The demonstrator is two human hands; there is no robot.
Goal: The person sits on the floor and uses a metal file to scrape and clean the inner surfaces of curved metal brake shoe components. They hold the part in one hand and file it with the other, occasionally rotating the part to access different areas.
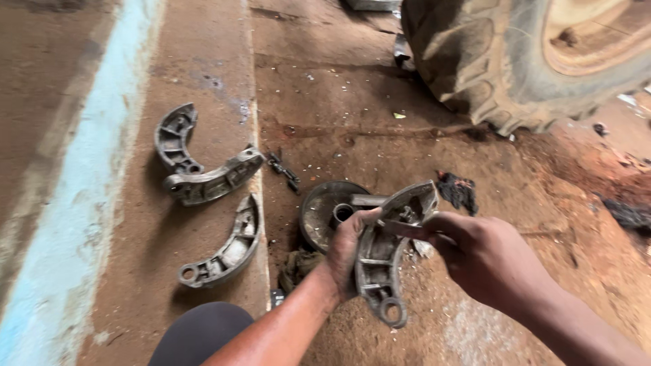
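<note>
My left hand [349, 247] grips a curved grey metal brake shoe [386, 261] by its inner edge, holding it upright over the dirt floor. My right hand [485, 257] comes in from the right and pinches a thin flat metal blade [407, 229] against the upper part of the shoe. Right behind the held shoe a round metal drum plate [322, 210] lies flat on the ground. Three more brake shoes lie to the left: one [173, 139] at the back, one [213, 179] across it, one [227, 251] nearer me.
A large muddy tractor tyre [502, 61] stands at the top right. A small dark chain piece [283, 169] and a dark rag [458, 191] lie on the floor. A pale blue painted strip [74, 203] runs along the left. My dark-clothed knee [200, 335] shows at the bottom.
</note>
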